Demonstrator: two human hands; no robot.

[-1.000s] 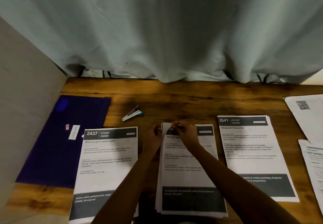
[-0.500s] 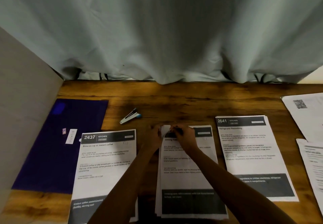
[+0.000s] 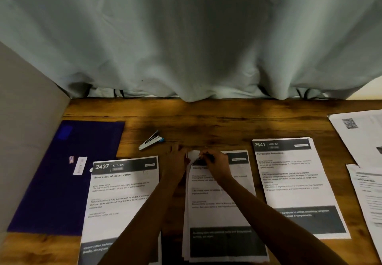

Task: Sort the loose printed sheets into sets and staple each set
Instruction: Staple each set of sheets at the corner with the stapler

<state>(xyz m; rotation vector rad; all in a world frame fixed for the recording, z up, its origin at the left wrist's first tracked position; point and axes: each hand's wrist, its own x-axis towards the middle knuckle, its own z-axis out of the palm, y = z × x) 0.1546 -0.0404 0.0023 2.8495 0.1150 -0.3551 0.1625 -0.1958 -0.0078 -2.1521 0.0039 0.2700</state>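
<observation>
Three sets of printed sheets lie side by side on the wooden table. The left set [image 3: 122, 192] is headed 2437 and the right set [image 3: 295, 184] is headed 2641. Both my hands work at the top left corner of the middle set [image 3: 219, 209]. My left hand [image 3: 175, 161] grips that set's upper left edge. My right hand [image 3: 216, 164] pinches the corner, which is curled up and shows its white back. Something small and dark shows at its fingertips; I cannot tell what it is. A small white and blue stapler [image 3: 152, 140] lies untouched beyond the left set.
A dark blue folder [image 3: 62, 173] with a white label lies at the far left against a grey side panel [image 3: 24, 120]. More loose sheets [image 3: 361, 132] lie at the right edge. A pale curtain [image 3: 186, 47] hangs along the table's back edge.
The top left corner of the middle set has been lifted and curled back, showing its white underside. Both hands stay at that corner.
</observation>
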